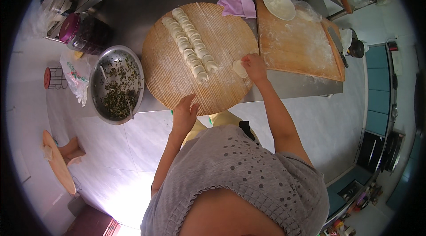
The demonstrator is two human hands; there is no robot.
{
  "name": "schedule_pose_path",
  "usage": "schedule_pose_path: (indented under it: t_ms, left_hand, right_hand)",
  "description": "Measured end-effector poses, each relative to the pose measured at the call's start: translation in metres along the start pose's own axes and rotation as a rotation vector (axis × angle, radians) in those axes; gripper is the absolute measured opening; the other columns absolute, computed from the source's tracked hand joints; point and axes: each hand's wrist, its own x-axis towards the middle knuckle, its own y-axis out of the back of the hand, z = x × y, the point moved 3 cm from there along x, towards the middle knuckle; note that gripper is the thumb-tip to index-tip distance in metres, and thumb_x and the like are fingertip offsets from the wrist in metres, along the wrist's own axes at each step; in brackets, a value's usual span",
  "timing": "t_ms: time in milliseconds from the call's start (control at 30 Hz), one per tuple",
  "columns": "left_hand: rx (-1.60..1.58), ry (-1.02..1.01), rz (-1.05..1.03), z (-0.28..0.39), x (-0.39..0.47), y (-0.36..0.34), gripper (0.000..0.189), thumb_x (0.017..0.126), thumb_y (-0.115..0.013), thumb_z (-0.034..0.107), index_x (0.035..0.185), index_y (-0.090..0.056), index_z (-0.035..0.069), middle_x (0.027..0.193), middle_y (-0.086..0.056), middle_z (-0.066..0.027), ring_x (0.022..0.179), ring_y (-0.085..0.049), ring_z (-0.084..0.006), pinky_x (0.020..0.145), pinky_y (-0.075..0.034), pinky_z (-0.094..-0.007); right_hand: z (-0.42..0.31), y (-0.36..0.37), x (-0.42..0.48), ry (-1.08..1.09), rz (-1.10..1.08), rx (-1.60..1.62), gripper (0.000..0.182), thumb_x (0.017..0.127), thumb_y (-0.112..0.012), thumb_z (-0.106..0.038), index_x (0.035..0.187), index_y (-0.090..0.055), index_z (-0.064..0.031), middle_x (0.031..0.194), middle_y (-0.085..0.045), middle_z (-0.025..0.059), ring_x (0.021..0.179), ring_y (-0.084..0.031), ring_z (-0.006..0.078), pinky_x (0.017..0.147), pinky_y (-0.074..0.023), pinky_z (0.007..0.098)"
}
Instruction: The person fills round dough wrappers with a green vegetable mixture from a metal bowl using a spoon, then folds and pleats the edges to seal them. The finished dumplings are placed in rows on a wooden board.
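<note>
A round wooden board (226, 92) dusted with flour lies before me, bearing two long rows of folded dumplings (194, 58). At its right edge, the fingertips of my right hand (254, 67) are on the round dough wrappers (239, 68); whether they grip one I cannot tell. My left hand (184, 114) is at the board's near edge, thumb and fingers apart, holding nothing. Left of the board stands a steel bowl (94, 99) of chopped green filling (116, 102), with a spoon (129, 107) and another utensil handle in it.
At the right lies a floured rectangular wooden board (293, 46) with a white plate (279, 5), a plastic bag (306, 11) and a knife (337, 44). A purple cloth (238, 4) touches the round board's far edge. A purple-lidded jar (86, 33) and plastic bag (76, 72) are at the left.
</note>
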Motion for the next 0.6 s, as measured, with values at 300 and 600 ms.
schedule_pose_path:
  t_ms: [300, 600]
  left_hand:
    - [-0.19, 0.097, -0.008, -0.012, -0.002, -0.009, 0.043, 0.094, -0.063, 0.021, 0.128, -0.057, -0.003, 0.12, -0.064, -0.021, 0.106, -0.065, -0.0345, 0.09, -0.051, -0.0413]
    - [-1.496, 0.354, -0.056, -0.01, 0.006, 0.041, 0.047, 0.108, -0.035, 0.033, 0.13, -0.052, -0.005, 0.128, -0.059, -0.0142, 0.119, -0.06, -0.0234, 0.108, -0.048, -0.0405]
  right_hand:
    - [-0.082, 0.028, -0.049, 0.249, -0.212, 0.185, 0.008, 0.084, -0.068, -0.006, 0.092, -0.066, -0.005, 0.094, -0.069, 0.0096, 0.083, -0.066, 0.0245, 0.078, -0.051, 0.0371]
    - [-0.232, -0.027, -0.057, 0.146, -0.547, 0.817, 0.014, 0.091, -0.061, -0.003, 0.104, -0.065, 0.0027, 0.089, -0.07, 0.011, 0.08, -0.067, 0.0164, 0.072, -0.0532, 0.0282]
